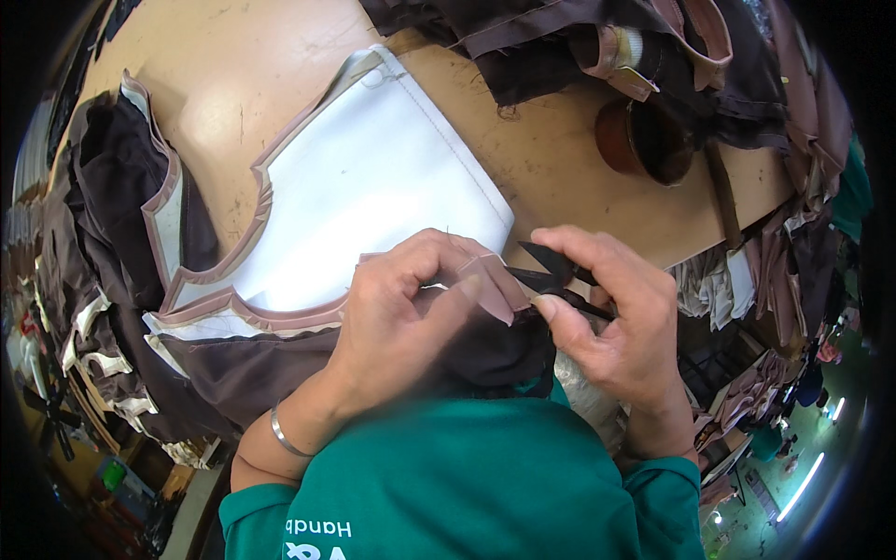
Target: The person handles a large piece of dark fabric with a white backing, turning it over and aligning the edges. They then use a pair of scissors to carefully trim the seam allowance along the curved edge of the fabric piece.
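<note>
My left hand (397, 317) pinches a mauve fabric strip (501, 291), folded over at its end, close in front of my body. My right hand (621, 322) grips small black scissors (551, 271). Their blades stand apart, pointing left, right beside the strip's edge; whether they touch it I cannot tell. Below and left of the left hand hangs dark brown cloth (266, 366), joined along a mauve-edged seam. Beyond my hands lies a large white panel (359, 201) with a curved mauve border and a stitched line down its right side.
A tan tabletop (238, 51) carries the work. Dark brown cloth with mauve edging (107, 173) is heaped at the left. At the far right sit a round brown container (614, 140) and a pile of dark fabric (537, 56). White and mauve pieces (714, 287) hang beyond the right edge.
</note>
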Tool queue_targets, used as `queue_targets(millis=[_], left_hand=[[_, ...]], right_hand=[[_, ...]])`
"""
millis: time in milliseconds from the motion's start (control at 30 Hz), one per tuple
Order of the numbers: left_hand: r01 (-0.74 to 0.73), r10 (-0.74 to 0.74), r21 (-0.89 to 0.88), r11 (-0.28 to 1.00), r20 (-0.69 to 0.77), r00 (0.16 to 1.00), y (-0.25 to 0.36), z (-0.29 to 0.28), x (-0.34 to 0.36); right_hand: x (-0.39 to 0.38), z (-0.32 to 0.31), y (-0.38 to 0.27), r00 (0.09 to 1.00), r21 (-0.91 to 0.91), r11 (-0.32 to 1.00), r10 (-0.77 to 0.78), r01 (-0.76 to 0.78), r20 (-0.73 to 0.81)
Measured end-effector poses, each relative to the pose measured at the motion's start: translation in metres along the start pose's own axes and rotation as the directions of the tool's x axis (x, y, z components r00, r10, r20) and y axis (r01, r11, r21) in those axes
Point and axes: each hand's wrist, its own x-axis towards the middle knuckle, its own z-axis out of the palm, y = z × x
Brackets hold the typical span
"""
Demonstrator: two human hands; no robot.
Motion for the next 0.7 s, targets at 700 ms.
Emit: queue_targets(millis=[700], left_hand=[[0.018,-0.015,0.053,0.998,-0.060,0.998,-0.003,-0.008,0.003]], right_hand=[[0.022,0.027,0.000,0.958,0.492,0.822,0.262,-0.285,0.118]])
